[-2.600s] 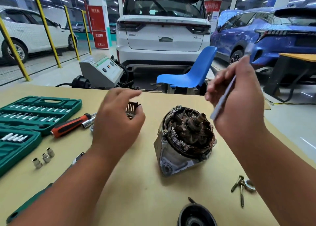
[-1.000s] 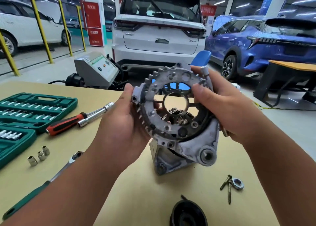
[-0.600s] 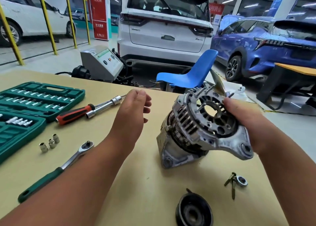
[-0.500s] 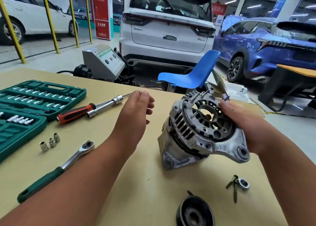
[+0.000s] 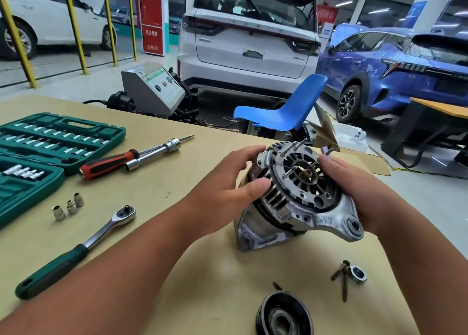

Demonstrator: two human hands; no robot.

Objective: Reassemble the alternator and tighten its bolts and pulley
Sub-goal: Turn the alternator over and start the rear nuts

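"Alternator, who has it?"

"Both hands. The left hand grips its left edge, thumb on the slotted side, fingers curled over the top rim. The right hand is wrapped round the right side, thumb on the end face."

"What does it look like?"

"A scuffed silver cast housing with dark vent slots, thin studs standing up from the end cover, a brass-coloured shaft tip at the centre, and a mounting ear with a hole at lower right. It leans toward the camera, with its lower end on the tabletop."

"Any markings?"

"I can't read any on the housing. The red board behind carries white characters, too small to read. The badge on the white car is also illegible."

"And around the hands?"

"Nearer the camera, apart from the alternator, lies a black pulley. Just right of it are the bolts and a nut. To the left are a green-handled ratchet, three loose sockets, a red-handled screwdriver and a green socket case."
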